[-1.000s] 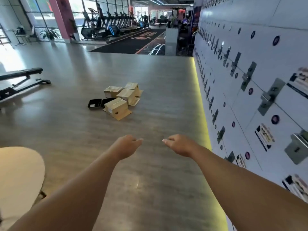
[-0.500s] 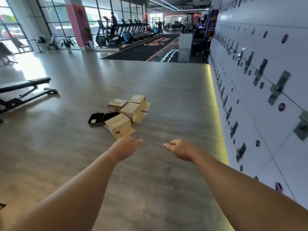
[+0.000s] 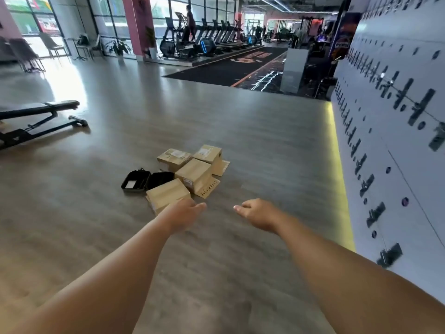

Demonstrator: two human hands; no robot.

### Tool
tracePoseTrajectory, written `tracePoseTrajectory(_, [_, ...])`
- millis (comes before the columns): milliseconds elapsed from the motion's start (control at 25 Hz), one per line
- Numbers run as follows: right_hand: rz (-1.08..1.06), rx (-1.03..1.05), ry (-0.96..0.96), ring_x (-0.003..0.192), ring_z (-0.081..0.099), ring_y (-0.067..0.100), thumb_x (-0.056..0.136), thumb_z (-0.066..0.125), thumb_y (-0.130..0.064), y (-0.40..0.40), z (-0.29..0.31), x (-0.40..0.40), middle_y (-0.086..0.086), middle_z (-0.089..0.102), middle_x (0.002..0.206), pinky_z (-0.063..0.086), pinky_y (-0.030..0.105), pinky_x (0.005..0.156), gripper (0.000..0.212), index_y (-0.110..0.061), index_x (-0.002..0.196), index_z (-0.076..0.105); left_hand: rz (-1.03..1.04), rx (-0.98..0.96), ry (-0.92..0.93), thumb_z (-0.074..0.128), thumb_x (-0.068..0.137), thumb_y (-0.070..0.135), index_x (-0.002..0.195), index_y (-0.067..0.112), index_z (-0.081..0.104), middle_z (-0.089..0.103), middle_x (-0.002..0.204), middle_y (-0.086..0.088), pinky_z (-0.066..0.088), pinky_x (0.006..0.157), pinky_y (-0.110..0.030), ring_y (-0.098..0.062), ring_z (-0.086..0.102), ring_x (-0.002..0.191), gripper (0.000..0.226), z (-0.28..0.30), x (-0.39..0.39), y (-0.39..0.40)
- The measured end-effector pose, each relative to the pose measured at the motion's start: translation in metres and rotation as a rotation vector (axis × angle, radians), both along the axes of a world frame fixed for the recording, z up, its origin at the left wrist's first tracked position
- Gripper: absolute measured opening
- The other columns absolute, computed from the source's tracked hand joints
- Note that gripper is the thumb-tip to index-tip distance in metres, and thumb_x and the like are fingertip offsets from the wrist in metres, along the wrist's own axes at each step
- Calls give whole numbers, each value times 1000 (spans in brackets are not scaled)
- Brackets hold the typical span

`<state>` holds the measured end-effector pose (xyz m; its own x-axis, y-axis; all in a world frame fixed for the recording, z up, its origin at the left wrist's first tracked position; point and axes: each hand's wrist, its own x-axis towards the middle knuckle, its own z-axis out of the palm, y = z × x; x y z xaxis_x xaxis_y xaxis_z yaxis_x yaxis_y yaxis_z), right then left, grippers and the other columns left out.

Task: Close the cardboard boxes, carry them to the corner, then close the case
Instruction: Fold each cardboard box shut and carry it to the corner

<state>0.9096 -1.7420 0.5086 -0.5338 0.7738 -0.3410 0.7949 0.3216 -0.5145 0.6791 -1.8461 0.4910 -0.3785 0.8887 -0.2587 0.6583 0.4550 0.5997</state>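
Several brown cardboard boxes sit in a cluster on the wooden floor ahead. The nearest box [image 3: 166, 195] lies partly behind my left hand [image 3: 184, 214]. A middle box [image 3: 195, 173] has a flap lying flat on the floor, and two more boxes [image 3: 173, 159] [image 3: 208, 153] stand behind it. A black case [image 3: 136, 182] lies open on the floor to the left of the boxes. My right hand [image 3: 256, 213] hovers to the right of the left one. Both hands are stretched forward with loosely curled fingers, holding nothing and touching nothing.
A white locker wall [image 3: 390, 145] with a lit yellow strip along its foot runs down the right side. A black weight bench [image 3: 36, 119] stands at the left. Treadmills [image 3: 204, 44], a black mat and a grey pillar [image 3: 295, 71] are far ahead.
The boxes and case have come nearer and lower in the view as I walk toward them. My hands keep the same outstretched pose.
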Motion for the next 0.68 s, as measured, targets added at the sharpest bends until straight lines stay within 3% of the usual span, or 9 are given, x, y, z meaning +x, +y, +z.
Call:
tracePoseTrajectory(200, [11,-20,-25,132,51,26,92,46,-68,132,-7,-64,4,54,146,41,41,109,68,-21,140,57,18,-22,-16,47,96,57,95,27,60,53,85,16,35,62,-24,-2,48,77,32,-1,-55,123])
tracePoseTrajectory(360, [63,-46,-65,136,48,26,92,45,-69,217,-28,-115,4,51,150,40,41,110,71,-21,144,54,29,-78,1,45,99,54,99,19,63,60,94,7,43,75,-32,-13,55,87,39,-17,-97,192])
tracePoseTrajectory(480, [170,-62,-53,132,51,26,93,45,-68,297,-50,-173,3,54,147,41,34,98,67,-24,142,55,115,-122,21,43,99,55,108,14,66,66,105,-5,50,89,-37,-24,61,98,48,-35,-142,250])
tracePoseTrajectory(680, [345,-122,-72,123,56,22,92,49,-65,411,-76,-287,1,61,137,41,33,88,59,-23,131,63,315,-180,-18,41,99,57,117,15,65,61,117,-4,46,91,-37,-25,56,108,52,-58,-220,321])
